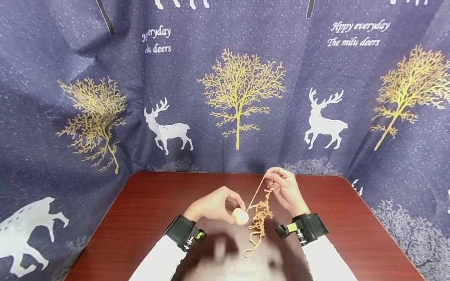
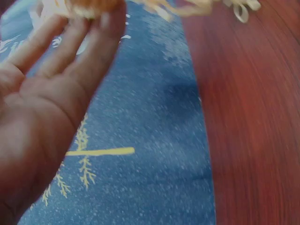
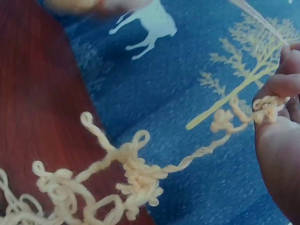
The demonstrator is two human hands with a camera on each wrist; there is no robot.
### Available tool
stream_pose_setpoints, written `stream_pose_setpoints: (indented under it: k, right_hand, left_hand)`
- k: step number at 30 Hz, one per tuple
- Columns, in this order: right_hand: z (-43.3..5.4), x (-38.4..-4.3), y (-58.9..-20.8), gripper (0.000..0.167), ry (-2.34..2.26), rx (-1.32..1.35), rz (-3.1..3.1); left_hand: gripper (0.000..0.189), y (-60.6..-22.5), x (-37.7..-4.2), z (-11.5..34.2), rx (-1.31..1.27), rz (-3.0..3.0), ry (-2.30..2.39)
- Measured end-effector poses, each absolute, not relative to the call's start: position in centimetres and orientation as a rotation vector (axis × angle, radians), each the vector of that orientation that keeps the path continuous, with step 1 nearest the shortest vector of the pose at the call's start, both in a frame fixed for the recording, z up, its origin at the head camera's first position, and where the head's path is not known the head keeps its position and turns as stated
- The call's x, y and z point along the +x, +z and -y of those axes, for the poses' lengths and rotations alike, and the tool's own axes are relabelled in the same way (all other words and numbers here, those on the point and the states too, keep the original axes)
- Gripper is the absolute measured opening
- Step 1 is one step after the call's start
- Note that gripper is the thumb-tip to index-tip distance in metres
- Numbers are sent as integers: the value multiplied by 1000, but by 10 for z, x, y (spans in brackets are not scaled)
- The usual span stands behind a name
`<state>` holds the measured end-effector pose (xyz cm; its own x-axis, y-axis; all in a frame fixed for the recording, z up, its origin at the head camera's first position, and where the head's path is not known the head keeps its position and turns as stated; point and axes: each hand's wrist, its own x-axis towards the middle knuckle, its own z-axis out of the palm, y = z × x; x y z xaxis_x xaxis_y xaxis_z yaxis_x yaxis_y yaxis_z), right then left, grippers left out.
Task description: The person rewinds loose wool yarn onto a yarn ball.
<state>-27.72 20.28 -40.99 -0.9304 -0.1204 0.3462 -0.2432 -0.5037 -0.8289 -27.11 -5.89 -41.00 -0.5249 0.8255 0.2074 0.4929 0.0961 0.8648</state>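
Note:
My left hand (image 1: 216,205) grips a small pale-yellow yarn ball (image 1: 240,216) in its fingertips, above the table's middle. In the left wrist view the ball (image 2: 91,7) shows at the top edge, cut off by the frame. Higher and to the right, my right hand (image 1: 284,189) pinches a yarn strand (image 1: 256,192) that runs taut down to the ball. A tangled length of yarn (image 1: 259,218) dangles below the right hand, between the two hands. Seen from the right wrist, the tangle (image 3: 140,178) is full of twisted loops, and its upper end passes into the right hand's (image 3: 281,136) curled fingers.
Beneath the hands is a reddish-brown wooden table (image 1: 140,210) with rounded far corners. A dark blue curtain (image 1: 218,160) printed with deer and trees stands behind it and along both sides. Each wrist wears a black band (image 1: 313,228) with a small camera.

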Motion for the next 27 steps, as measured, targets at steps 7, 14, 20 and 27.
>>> stream_pose_setpoints:
  k: [7, 14, 20, 27]
  right_hand:
    - [-198, -283, -432, 8, 2420, 283, 1811]
    - [-189, -279, -444, 14, 1999, 184, 2243]
    - [-187, -268, -451, 8, 1753, 443, 2371]
    - [-195, -258, -448, 13, 1614, 773, 2412]
  left_hand:
    - [42, -396, -268, 57, 1359, -1650, 1834]
    - [47, -391, -271, 52, 1245, -1447, 2443]
    - [47, -388, -276, 51, 839, -1442, 2869]
    - [34, -401, -294, 56, 514, -1908, 3084]
